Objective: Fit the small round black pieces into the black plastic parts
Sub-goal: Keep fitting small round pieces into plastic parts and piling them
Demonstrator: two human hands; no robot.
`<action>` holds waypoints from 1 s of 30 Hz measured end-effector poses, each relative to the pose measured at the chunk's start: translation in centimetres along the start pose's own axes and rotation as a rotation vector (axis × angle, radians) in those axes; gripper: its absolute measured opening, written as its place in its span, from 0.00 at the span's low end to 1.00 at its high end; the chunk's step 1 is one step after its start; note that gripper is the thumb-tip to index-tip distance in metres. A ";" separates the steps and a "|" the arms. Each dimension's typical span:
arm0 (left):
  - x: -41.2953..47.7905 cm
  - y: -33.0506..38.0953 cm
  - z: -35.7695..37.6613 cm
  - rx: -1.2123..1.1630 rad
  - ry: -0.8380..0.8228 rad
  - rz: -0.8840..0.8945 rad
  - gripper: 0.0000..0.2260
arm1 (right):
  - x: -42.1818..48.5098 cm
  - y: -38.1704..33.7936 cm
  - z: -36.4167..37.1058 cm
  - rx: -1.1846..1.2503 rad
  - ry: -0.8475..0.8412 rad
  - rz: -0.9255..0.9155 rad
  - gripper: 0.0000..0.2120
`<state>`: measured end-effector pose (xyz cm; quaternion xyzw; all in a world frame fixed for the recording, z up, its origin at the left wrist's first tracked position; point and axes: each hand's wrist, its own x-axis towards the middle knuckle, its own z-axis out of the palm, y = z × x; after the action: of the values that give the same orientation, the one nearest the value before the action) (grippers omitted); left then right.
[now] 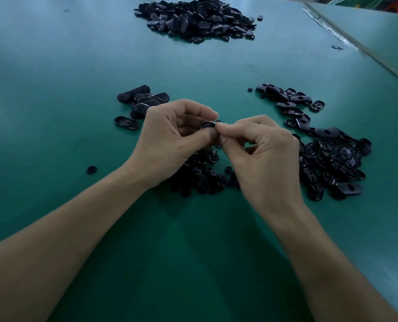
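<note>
Forearms nearest, bare, over green table. Head view: left hand grips black plastic part, held above heap of round pieces. Right hand pinches at the part's edge, likely on a small round piece, hidden by fingertips. Steady the part, seat piece square over hole, press evenly. Parts pile lies right.
</note>
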<state>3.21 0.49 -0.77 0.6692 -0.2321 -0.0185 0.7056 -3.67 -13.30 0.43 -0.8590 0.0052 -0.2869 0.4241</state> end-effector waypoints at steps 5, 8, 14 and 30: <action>0.1 -0.1 -0.3 -0.017 -0.036 -0.017 0.09 | 0.4 0.5 -0.4 0.051 -0.032 0.041 0.09; 0.1 -0.1 -0.5 -0.039 -0.066 -0.039 0.10 | 0.7 0.7 -0.8 0.168 -0.101 0.144 0.11; 0.2 -0.2 -1.0 -0.077 -0.090 -0.076 0.13 | 1.1 0.9 -1.5 0.317 -0.191 0.223 0.10; 0.1 -0.2 -0.8 -0.033 -0.046 -0.070 0.10 | 1.0 1.1 -1.1 0.212 -0.160 0.263 0.04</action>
<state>3.65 1.22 -0.88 0.6646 -0.2243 -0.0622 0.7100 -3.16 -15.04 0.68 -0.8216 0.0535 -0.1585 0.5450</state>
